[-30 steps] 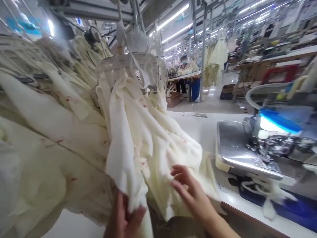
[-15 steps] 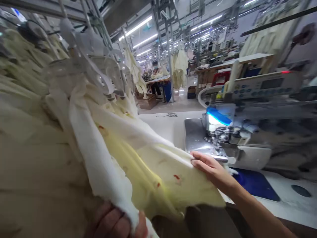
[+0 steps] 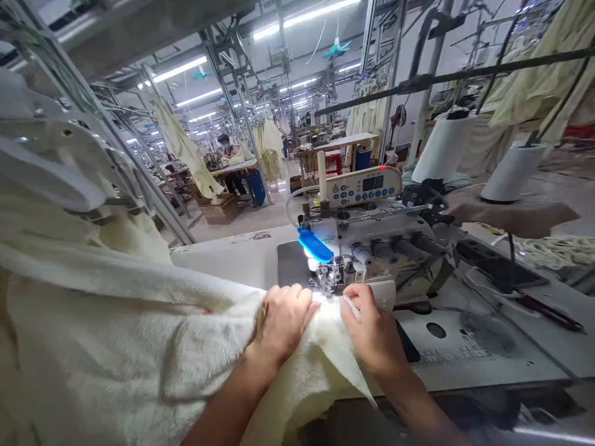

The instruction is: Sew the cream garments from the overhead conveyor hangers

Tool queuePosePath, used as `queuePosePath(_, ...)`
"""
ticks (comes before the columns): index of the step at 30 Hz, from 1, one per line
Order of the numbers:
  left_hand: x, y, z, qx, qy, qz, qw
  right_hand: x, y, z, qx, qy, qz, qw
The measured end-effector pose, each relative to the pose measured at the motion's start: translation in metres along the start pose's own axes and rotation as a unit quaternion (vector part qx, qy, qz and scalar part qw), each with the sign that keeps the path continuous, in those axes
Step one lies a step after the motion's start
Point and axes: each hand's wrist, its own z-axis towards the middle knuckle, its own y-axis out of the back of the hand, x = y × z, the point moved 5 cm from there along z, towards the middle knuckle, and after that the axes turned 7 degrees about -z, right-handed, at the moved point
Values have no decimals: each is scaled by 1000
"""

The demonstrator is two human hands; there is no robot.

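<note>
A cream, fleecy garment piece (image 3: pixel 204 347) stretches from the hangers at the left to the overlock sewing machine (image 3: pixel 372 241). My left hand (image 3: pixel 284 319) is closed on the cloth just in front of the machine's needle area. On the other side of the lit spot, my right hand (image 3: pixel 369 322) pinches the cloth's edge between thumb and fingers. Between the two hands the fabric lies bright under the machine lamp, close by the presser foot. A blue guard (image 3: pixel 315 245) sits above the needle area. Below my hands, a loose corner of cloth hangs over the table edge.
White plastic hangers (image 3: pixel 51 173) with more garments crowd the left side. Two thread cones (image 3: pixel 444 145) stand behind the machine at the right. Tweezers (image 3: pixel 551 311) lie on the worktable (image 3: pixel 483 359). Farther back, a person (image 3: pixel 227 152) sits at another station.
Both hands have come together at the machine, bringing the cloth's edge from the hangers to the needle area. The view has swung right, showing the thread cones.
</note>
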Motion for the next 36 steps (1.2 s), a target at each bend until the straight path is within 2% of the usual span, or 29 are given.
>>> queuePosePath(3, 7, -4, 8, 11, 11, 19, 1000, 1, -5, 6, 13, -21, -43, 999)
queuePosePath(4, 8, -3, 9, 6, 12, 20, 1000, 3, -5, 4, -1, -11, -42, 999)
queuePosePath(6, 7, 1, 7, -27, 13, 7, 1000, 10, -2, -10, -76, 65, -2, 995)
queuePosePath(8, 2, 5, 2, -68, 11, -21, 997, 17, -1, -36, -148, 183, 40, 971)
queuePosePath(9, -2, 8, -1, -85, 9, -35, 996, 18, -4, -49, -163, 221, 43, 961)
queuePosePath(10, -6, 11, -5, -99, 4, -50, 994, 16, -7, -58, -169, 233, 38, 957)
queuePosePath(12, -18, 17, -13, -104, -21, -88, 990, 8, -9, -66, -163, 205, 48, 964)
queuePosePath(14, -32, 21, -20, -79, -58, -133, 986, -2, -7, -62, -112, 145, 133, 974)
queuePosePath(16, -44, 21, -26, -34, -77, -163, 983, -9, -7, -55, 6, 66, 268, 961)
queuePosePath(17, -47, 20, -28, -22, -64, -167, 984, -10, -8, -53, 72, 17, 337, 939)
queuePosePath(19, -47, 18, -30, -32, -10, -156, 987, -9, -11, -55, 180, -78, 450, 871)
queuePosePath(21, -44, 17, -27, -58, 29, -128, 990, -6, -12, -57, 221, -129, 512, 820)
queuePosePath(22, -42, 17, -24, -68, 34, -107, 991, -5, -13, -57, 222, -138, 519, 814)
queuePosePath(23, -40, 16, -19, -71, 31, -80, 994, -5, -12, -54, 209, -137, 508, 824)
queuePosePath(25, -34, 13, -5, -64, 21, -23, 997, -6, -11, -45, 156, -116, 450, 872)
queuePosePath(27, -24, 7, 9, -32, 16, 12, 999, -9, -13, -35, 115, -101, 390, 908)
queuePosePath(28, -18, 4, 14, -8, 16, 12, 1000, -10, -16, -32, 103, -102, 372, 917)
queuePosePath(32, -1, -6, 15, 85, 40, -33, 995, -11, -27, -34, 120, -105, 375, 913)
queuePosePath(36, -3, -6, 1, 108, 37, -37, 993, -4, -20, -45, 150, -64, 359, 919)
